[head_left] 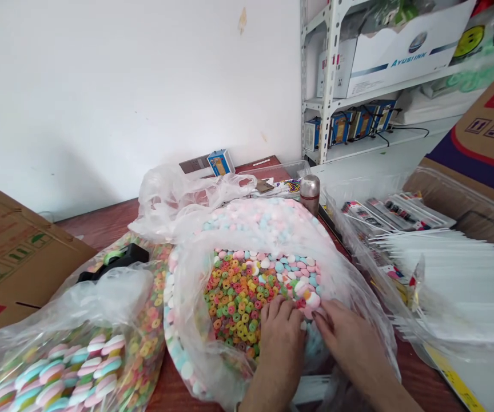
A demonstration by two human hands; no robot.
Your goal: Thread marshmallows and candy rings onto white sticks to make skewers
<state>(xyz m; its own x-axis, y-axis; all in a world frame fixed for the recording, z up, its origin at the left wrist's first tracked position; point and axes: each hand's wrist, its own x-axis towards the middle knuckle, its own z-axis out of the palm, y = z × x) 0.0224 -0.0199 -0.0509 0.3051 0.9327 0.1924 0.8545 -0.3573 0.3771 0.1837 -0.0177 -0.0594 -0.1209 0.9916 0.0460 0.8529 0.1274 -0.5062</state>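
A large clear bag [187, 297] lies open before me, with multicoloured ring candies [234, 286] heaped on its left and pastel pink, blue and white round candies [302, 266] behind and around them. My left hand [282, 332] is over the right side of the rings, fingers curled down and their tips hidden. Beside it, my right hand [345, 332] pinches a short row of pink candies and coloured rings [307, 294] between thumb and fingers. Whether a stick runs through that row is hidden. White sticks [313, 389] show below, between my wrists.
Finished-looking candy skewers [75, 372] lie on another bag at left, near a black tape dispenser [116, 260]. A metal flask [310, 194] stands behind. At right, a clear bin [358, 252] holds white sticks [457, 274]. Cardboard boxes [15, 257] flank the table; a shelf [328, 103] stands behind.
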